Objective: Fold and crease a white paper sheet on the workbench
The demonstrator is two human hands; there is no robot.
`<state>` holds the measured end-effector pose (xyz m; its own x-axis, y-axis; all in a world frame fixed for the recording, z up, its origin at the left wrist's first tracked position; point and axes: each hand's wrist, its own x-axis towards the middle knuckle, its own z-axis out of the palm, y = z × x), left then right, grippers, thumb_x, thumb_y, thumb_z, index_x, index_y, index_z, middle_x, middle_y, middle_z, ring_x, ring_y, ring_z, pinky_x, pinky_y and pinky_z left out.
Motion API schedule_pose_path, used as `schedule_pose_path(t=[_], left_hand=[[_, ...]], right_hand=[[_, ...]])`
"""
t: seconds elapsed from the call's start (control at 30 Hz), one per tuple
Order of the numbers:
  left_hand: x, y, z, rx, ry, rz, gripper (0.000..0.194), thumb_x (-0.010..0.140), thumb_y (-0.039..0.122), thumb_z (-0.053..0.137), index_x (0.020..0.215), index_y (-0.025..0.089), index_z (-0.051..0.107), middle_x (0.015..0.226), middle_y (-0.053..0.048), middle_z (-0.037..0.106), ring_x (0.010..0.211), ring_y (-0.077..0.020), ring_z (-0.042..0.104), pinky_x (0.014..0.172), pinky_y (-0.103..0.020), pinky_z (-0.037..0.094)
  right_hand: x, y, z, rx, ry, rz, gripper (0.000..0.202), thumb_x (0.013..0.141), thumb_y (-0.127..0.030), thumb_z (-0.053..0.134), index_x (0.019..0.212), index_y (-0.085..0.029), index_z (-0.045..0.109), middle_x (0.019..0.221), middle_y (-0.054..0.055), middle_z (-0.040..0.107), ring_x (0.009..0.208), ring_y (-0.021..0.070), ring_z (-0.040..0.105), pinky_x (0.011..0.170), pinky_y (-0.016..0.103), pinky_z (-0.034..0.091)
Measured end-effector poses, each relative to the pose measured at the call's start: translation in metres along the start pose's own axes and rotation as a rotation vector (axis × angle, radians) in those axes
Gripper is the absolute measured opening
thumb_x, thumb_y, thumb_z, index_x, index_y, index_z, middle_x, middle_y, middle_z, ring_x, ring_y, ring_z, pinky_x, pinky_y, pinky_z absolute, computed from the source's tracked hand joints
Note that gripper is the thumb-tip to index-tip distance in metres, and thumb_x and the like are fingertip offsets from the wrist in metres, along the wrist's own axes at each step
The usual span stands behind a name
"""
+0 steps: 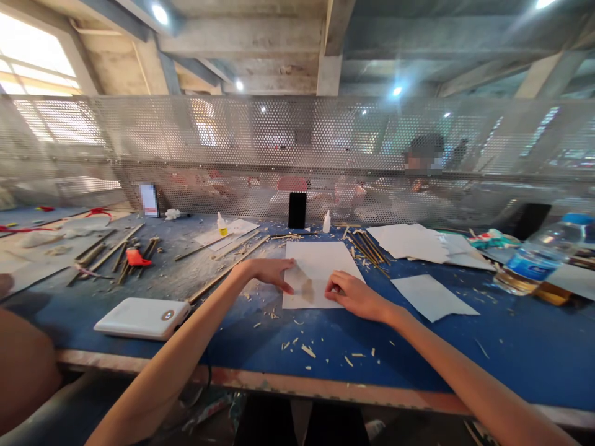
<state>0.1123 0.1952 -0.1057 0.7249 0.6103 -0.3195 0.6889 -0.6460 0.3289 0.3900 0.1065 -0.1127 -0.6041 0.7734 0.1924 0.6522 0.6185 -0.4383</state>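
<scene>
Closest to me, pale wood shavings point(308, 351) are scattered near the front edge of the blue tabletop point(242, 350). A rounded white plastic box with a small round display point(139, 317) sits just beside the person's left forearm. Past that, a blank white rectangular sheet of paper point(320, 257) lies flat in the middle of the tabletop, with both hands at it. The left hand point(272, 274) is over the paper's left edge, its grip loose, fingers and thumb spread apart. The right hand point(353, 292) is at the right side, fingers curled in (can't tell if that grip is pinching anything, tbh). There's a tan patch on the paper between them, could be shadow or something thin, no idea. Off to the right is a smaller white sheet point(432, 297), then a clear plastic bottle with a blue label and cap point(534, 263). Further back, thin brown sticks point(369, 248) lie beside the paper, and a black rectangular phone point(297, 210) stands upright near a small white squeeze bottle point(326, 222). Behind it all runs a perforated metal screen point(279, 136).
</scene>
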Motion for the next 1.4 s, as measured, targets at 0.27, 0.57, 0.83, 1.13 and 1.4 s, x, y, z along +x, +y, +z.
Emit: schedule_pose_path(t=[0.27,0.57,0.83,1.13,1.4], left_hand=[[0.001,-0.002,0.001,0.006,0.012,0.005,0.106,0.071,0.072,0.063,0.152,0.019,0.022,0.158,-0.013,0.016,0.142,-0.0355,0.019,0.114,-0.044,0.017],[-0.001,0.002,0.000,-0.007,0.025,-0.004,0.105,0.069,0.071,0.065,0.151,0.020,0.026,0.158,-0.012,0.018,0.142,-0.0368,0.020,0.114,-0.045,0.019],[-0.002,0.002,-0.001,-0.015,0.017,-0.010,0.108,0.069,0.072,0.064,0.152,0.018,0.022,0.157,-0.014,0.016,0.142,-0.0351,0.020,0.115,-0.043,0.018],[-0.002,0.003,-0.001,0.003,0.010,-0.010,0.106,0.070,0.073,0.063,0.152,0.018,0.024,0.158,-0.012,0.016,0.143,-0.0346,0.018,0.115,-0.042,0.017],[-0.001,0.002,0.000,0.006,0.016,-0.002,0.107,0.069,0.074,0.063,0.152,0.018,0.024,0.158,-0.013,0.017,0.142,-0.0345,0.021,0.115,-0.043,0.017]], right_hand=[[0.001,-0.002,-0.003,-0.085,0.027,-0.032,0.014,0.093,-0.027,0.058,0.083,-0.018,0.061,0.086,0.004,0.060,0.085,0.0185,0.056,0.078,0.030,0.043],[-0.002,0.002,-0.007,-0.050,-0.002,-0.078,0.016,0.094,-0.030,0.055,0.090,-0.019,0.066,0.093,0.005,0.062,0.086,0.0169,0.058,0.080,0.029,0.043],[0.000,0.001,-0.004,-0.017,0.013,-0.022,0.010,0.089,-0.027,0.060,0.085,-0.019,0.064,0.085,0.003,0.060,0.078,0.0156,0.056,0.072,0.027,0.043],[-0.002,0.007,-0.010,-0.054,-0.008,-0.005,0.013,0.091,-0.030,0.059,0.088,-0.019,0.064,0.089,0.004,0.062,0.082,0.0172,0.058,0.075,0.029,0.043],[0.002,0.000,0.000,0.085,-0.009,0.014,0.012,0.091,-0.028,0.060,0.086,-0.018,0.063,0.088,0.003,0.062,0.078,0.0156,0.058,0.072,0.027,0.044]])
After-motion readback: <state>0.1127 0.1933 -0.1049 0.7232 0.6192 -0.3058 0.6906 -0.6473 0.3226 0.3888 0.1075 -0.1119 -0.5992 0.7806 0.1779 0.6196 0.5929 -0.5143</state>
